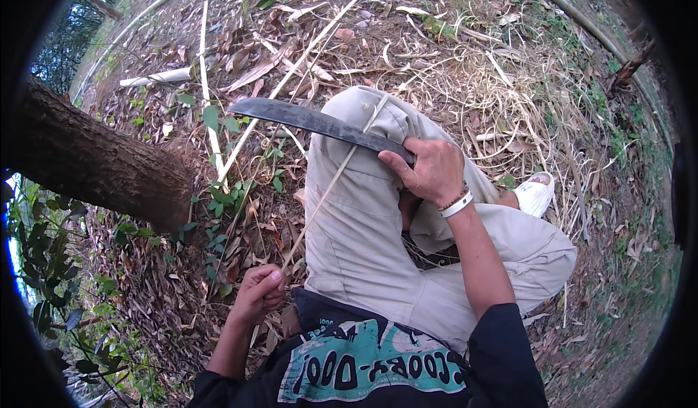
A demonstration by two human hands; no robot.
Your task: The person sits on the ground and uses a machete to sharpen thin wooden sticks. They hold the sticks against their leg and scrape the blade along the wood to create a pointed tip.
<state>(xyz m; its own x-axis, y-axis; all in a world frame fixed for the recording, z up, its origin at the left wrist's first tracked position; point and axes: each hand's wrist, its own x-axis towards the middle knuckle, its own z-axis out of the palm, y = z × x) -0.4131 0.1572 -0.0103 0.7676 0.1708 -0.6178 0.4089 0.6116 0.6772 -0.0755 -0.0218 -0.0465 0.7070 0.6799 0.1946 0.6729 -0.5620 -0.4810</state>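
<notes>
My right hand (438, 169) is closed round the handle end of a machete with a long, dark, curved blade (305, 119). The blade points left across my raised knee, its tip out past the leg. A thin pale strip, apparently bamboo (327, 190), slants from my left hand (259, 292) up over the trouser leg. It passes beneath the blade, and its far end shows just beyond, on the knee. My left hand is closed on the strip's near end, low beside my hip. Most of the machete's handle is hidden by my fingers.
A thick tree trunk (102, 157) leans in at the left. Long pale split poles (298, 66) and a short pale piece (156, 78) lie on leaf litter. Curly shavings (502, 95) are heaped ahead and right. My white shoe (536, 194) sticks out by the folded leg.
</notes>
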